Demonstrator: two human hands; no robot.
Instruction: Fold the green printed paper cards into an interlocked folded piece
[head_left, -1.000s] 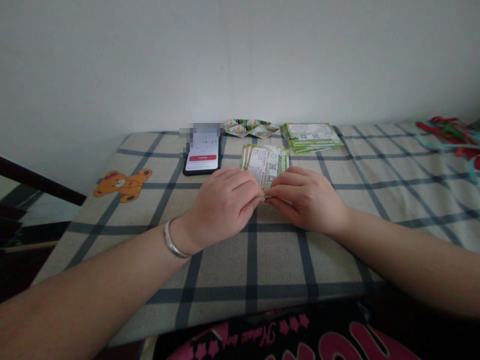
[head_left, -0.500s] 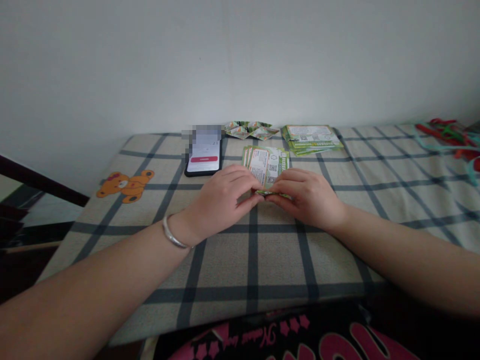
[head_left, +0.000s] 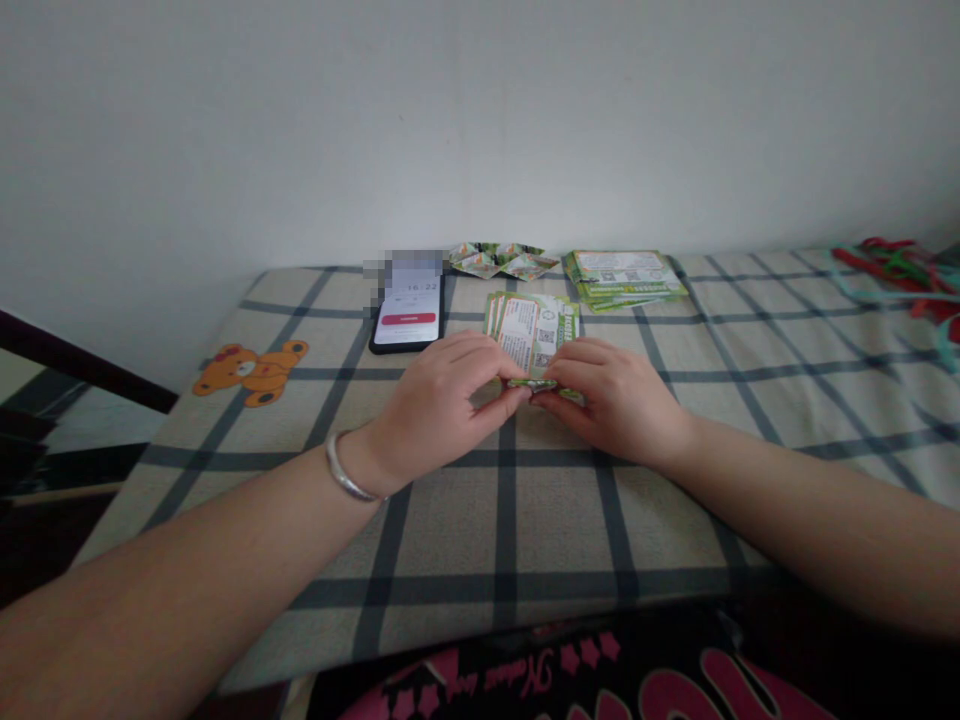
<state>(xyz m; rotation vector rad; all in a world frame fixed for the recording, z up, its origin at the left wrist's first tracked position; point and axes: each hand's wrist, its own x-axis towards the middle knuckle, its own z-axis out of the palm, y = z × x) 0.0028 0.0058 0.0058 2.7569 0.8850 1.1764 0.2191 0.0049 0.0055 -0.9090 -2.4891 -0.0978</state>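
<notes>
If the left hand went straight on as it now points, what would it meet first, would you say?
Probably the right hand, just ahead at the small green piece that the left hand seems to pinch too, though depth is unclear.

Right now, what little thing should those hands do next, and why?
Perhaps the right hand should pinch along the green paper strip while the left hand steadies it, since both hands' fingertips grip it and nearly touch.
</notes>
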